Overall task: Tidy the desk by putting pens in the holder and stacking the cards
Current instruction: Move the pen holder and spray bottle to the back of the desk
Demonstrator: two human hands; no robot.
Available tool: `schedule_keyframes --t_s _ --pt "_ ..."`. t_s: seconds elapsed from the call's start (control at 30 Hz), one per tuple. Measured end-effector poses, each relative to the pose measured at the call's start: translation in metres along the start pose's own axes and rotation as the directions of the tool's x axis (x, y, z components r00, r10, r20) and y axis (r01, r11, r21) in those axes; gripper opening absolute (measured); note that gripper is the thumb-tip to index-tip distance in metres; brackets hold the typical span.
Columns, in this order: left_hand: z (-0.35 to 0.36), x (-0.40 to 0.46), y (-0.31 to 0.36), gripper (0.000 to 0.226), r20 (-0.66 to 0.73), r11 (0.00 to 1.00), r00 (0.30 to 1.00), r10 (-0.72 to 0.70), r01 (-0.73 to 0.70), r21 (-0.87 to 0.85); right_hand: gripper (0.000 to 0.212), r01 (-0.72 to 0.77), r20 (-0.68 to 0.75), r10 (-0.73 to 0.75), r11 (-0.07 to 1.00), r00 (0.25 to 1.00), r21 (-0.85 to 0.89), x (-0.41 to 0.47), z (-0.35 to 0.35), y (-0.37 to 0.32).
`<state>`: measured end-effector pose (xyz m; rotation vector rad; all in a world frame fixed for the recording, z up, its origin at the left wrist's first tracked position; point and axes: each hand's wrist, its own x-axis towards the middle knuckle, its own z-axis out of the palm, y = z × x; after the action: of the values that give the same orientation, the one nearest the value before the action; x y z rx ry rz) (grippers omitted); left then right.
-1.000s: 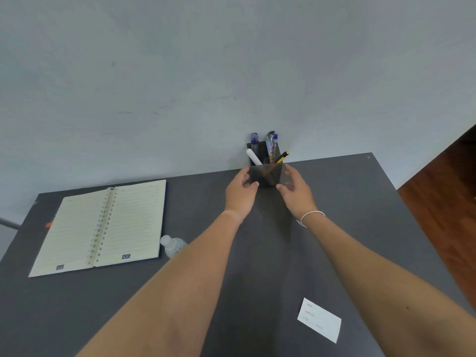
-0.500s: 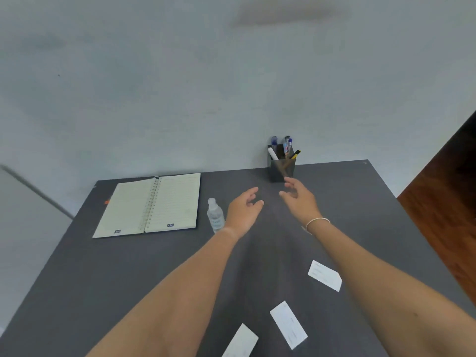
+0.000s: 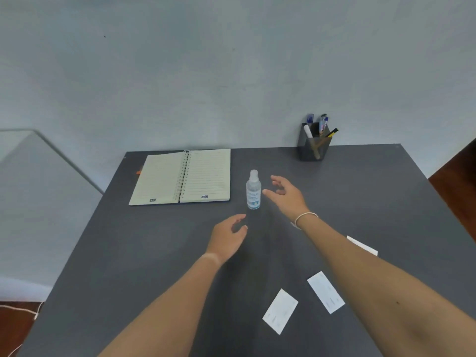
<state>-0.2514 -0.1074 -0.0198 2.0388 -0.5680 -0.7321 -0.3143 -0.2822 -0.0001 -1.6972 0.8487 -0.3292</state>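
Note:
A dark mesh pen holder [image 3: 313, 148] stands at the desk's back edge against the wall, with several pens [image 3: 322, 126] sticking out of it. Three white cards lie apart on the near right of the desk: one card [image 3: 280, 311], a second card [image 3: 325, 292], and a third card [image 3: 362, 245] partly hidden by my right forearm. My left hand [image 3: 228, 237] hovers over the desk's middle, fingers loosely curled and holding nothing. My right hand [image 3: 286, 197] is spread open just right of a small bottle, not touching it.
A clear small bottle [image 3: 253, 190] stands upright mid-desk. An open spiral notebook [image 3: 183, 176] lies at the back left. The dark grey desk [image 3: 134, 253] ends at the wall behind; wooden floor shows at right and bottom left.
Both hands have let go of the pen holder and drawn back toward me and to the left. The view has pulled back, bringing the bottle and three cards into sight.

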Motion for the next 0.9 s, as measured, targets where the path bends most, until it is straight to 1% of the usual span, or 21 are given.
schedule_keyframes --t_s 0.1,0.17,0.3,0.37,0.5,0.63,0.9 --pt "-0.02 0.0 -0.018 0.038 0.026 0.997 0.999 0.018 -0.02 0.075 0.058 -0.017 0.005 0.017 0.999 1.0 -0.042 0.004 0.018 -0.003" --pt "-0.031 0.003 -0.028 0.038 0.039 0.993 0.999 0.032 -0.036 0.114 0.056 -0.023 -0.009 0.023 0.999 1.0 -0.041 0.006 0.027 -0.004" --pt "-0.046 0.014 -0.04 0.038 0.058 0.987 0.997 0.05 -0.058 0.15 0.028 -0.022 -0.046 0.02 0.999 0.999 -0.039 0.012 0.044 -0.007" --pt "-0.051 0.019 -0.043 0.039 0.072 0.982 0.995 0.067 -0.079 0.169 0.022 -0.015 -0.076 0.011 0.999 0.997 -0.044 0.015 0.048 -0.008" --pt "-0.055 0.028 -0.047 0.039 0.106 0.978 0.99 0.097 -0.115 0.176 0.025 -0.011 -0.118 0.009 1.0 0.993 -0.012 0.015 0.051 -0.008" --pt "-0.055 0.038 -0.042 0.04 0.156 0.97 0.981 0.115 -0.144 0.194 0.021 -0.023 -0.161 0.029 0.999 0.987 0.04 0.01 0.04 -0.011" --pt "-0.02 0.057 0.003 0.042 0.233 0.948 0.954 0.191 -0.241 0.208 0.028 -0.019 -0.262 0.032 0.999 0.964 0.05 0.013 -0.03 -0.02"
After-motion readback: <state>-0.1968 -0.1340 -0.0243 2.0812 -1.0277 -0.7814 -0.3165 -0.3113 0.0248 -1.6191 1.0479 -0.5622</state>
